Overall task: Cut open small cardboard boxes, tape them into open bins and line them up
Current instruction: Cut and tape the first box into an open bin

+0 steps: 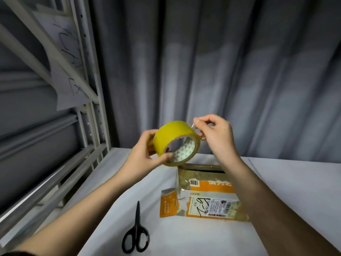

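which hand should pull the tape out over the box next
Right, probably. The right hand already pinches the loose end at the yellow tape roll, directly above the cardboard box, while the left hand grips the roll and can steady it.

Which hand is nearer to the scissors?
Left. The left hand holds the tape up and slightly right of the scissors; the right hand is farther right, pinching the tape end.
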